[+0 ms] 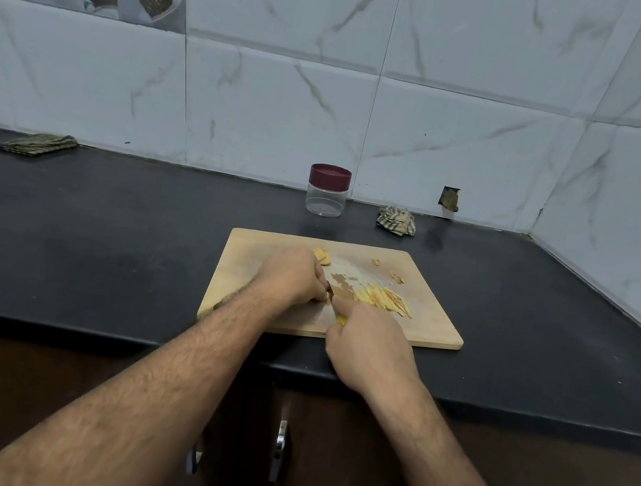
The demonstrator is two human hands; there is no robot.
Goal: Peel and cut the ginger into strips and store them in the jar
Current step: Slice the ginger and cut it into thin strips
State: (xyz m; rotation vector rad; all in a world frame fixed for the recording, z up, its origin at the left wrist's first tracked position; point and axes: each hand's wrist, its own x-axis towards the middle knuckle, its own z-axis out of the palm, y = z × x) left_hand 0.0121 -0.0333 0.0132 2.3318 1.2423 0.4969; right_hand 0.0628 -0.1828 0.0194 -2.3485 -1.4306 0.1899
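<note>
In the head view, the left hand [295, 274] presses down, fingers curled, on a ginger piece that it mostly hides. The right hand [367, 345] has its grip closed around the yellow handle of a knife [344, 293]. The cut strips [383, 298] lie in a pile just beside the blade, on the cutting board [429, 327].

The blade works very near the left fingertips, so I think a slip on the small piece could cut them. Strips could also scatter off the board.

The jar [327, 190] stands behind with its lid on, on the black table [102, 233], near a crumpled cloth [396, 221]. Marble-pattern tiles cover the walls.
</note>
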